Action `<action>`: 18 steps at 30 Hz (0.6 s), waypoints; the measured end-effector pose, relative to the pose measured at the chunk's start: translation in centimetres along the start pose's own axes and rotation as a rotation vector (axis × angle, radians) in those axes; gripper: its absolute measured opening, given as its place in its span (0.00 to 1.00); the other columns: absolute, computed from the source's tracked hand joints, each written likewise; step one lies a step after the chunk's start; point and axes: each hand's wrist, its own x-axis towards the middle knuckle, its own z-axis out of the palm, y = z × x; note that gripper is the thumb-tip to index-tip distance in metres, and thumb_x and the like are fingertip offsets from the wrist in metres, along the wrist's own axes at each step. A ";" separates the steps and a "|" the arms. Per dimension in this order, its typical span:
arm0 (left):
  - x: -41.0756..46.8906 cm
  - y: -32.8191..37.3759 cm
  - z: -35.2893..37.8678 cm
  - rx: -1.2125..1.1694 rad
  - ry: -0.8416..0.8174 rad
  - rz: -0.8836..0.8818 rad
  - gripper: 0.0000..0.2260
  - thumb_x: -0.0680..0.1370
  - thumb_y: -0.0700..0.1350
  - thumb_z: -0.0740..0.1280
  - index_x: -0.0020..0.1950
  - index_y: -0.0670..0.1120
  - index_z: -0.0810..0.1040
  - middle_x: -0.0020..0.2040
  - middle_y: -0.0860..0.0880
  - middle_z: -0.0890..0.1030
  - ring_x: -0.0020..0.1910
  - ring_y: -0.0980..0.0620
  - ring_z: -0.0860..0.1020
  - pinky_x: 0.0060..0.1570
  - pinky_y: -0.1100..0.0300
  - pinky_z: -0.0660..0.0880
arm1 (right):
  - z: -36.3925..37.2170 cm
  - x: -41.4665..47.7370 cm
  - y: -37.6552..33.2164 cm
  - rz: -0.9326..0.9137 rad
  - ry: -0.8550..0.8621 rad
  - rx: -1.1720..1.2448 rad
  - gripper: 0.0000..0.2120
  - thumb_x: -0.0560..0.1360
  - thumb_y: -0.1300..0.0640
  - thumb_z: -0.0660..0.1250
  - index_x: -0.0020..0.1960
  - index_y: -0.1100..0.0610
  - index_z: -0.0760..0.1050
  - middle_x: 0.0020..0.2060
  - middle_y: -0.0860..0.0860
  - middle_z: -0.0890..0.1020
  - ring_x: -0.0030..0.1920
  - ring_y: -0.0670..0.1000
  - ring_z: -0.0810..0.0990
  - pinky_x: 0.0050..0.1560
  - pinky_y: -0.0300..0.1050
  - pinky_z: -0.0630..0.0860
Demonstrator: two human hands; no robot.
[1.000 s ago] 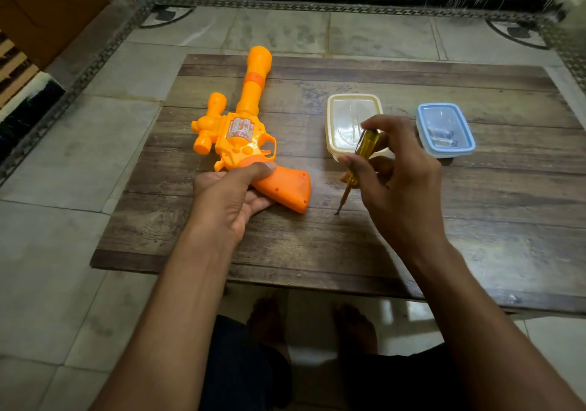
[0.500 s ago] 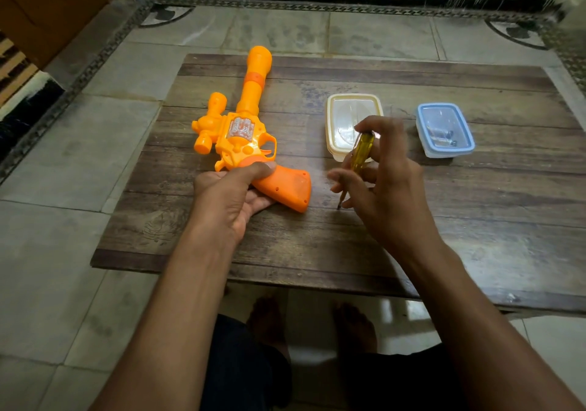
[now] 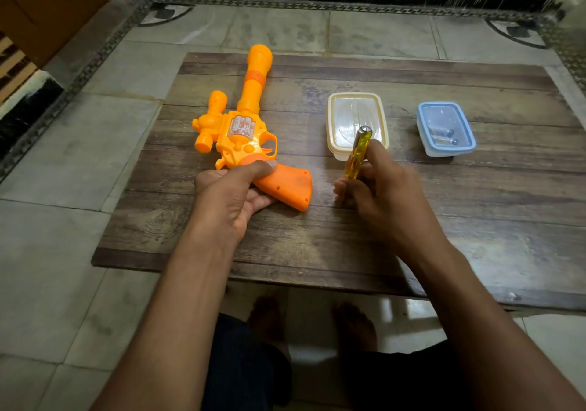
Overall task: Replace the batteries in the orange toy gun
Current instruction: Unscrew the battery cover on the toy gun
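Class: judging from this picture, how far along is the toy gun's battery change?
Done: only the screwdriver is picked up. In hand: the left hand grips the orange toy gun by its handle; the right hand holds the screwdriver beside it, apart. Left: opening the still-closed handle, swapping batteries, closing.

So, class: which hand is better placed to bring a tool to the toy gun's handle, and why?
Right. The right hand holds the yellow screwdriver close beside the handle, while the left hand grips the toy gun, steadying it on the table.

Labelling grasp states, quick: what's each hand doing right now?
Left hand: grips the orange toy gun by its handle.
Right hand: holds the yellow screwdriver.
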 end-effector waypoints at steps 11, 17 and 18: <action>0.0 0.0 0.0 0.008 0.002 -0.004 0.11 0.73 0.31 0.74 0.50 0.42 0.78 0.49 0.40 0.85 0.42 0.46 0.87 0.33 0.49 0.84 | -0.3 0.0 0.2 0.028 0.008 0.076 0.11 0.83 0.62 0.64 0.59 0.50 0.66 0.40 0.47 0.86 0.41 0.41 0.86 0.43 0.49 0.86; 0.0 0.0 0.0 0.007 -0.001 0.003 0.11 0.74 0.31 0.74 0.51 0.42 0.78 0.51 0.40 0.85 0.41 0.47 0.87 0.34 0.49 0.84 | -0.6 0.0 0.2 0.034 0.015 0.168 0.09 0.82 0.61 0.67 0.56 0.52 0.69 0.41 0.50 0.85 0.42 0.46 0.87 0.41 0.49 0.87; 0.0 0.0 0.0 0.008 -0.001 0.003 0.11 0.74 0.31 0.74 0.51 0.43 0.78 0.51 0.40 0.85 0.41 0.47 0.87 0.33 0.49 0.84 | -0.6 0.0 0.1 0.041 0.017 0.186 0.09 0.82 0.62 0.67 0.55 0.52 0.68 0.41 0.50 0.85 0.42 0.47 0.87 0.41 0.49 0.87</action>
